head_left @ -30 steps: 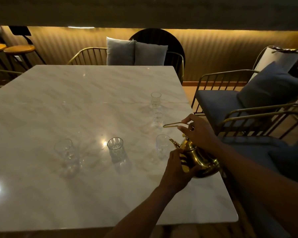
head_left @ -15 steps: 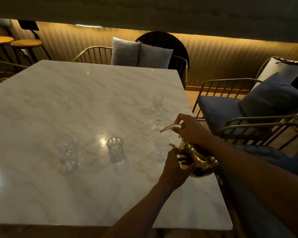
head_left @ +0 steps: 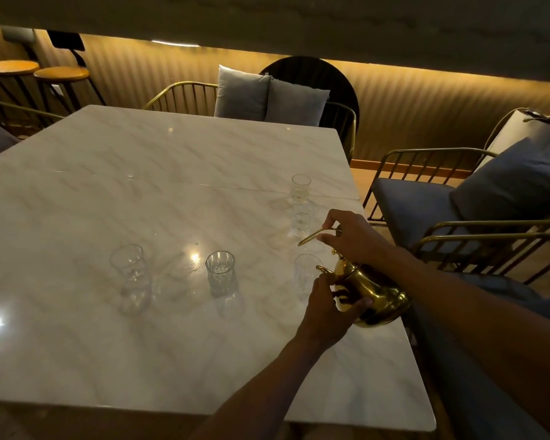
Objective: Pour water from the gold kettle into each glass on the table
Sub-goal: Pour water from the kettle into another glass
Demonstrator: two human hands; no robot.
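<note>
The gold kettle is tilted toward the left above the marble table's right edge. My right hand grips its thin curved handle from above. My left hand cups the kettle's body below the spout. The spout points at a clear glass just left of it. Three more clear glasses stand on the table: one at the centre, one further left, and one at the far right. I cannot tell whether water is flowing.
Gold-framed chairs with blue and grey cushions stand to the right and behind the table. Round wooden stools are at the back left. The table's right edge runs just under the kettle.
The kettle has tipped a little further toward the near glass, both hands staying on it. My view has shifted slightly lower and closer to the table.
</note>
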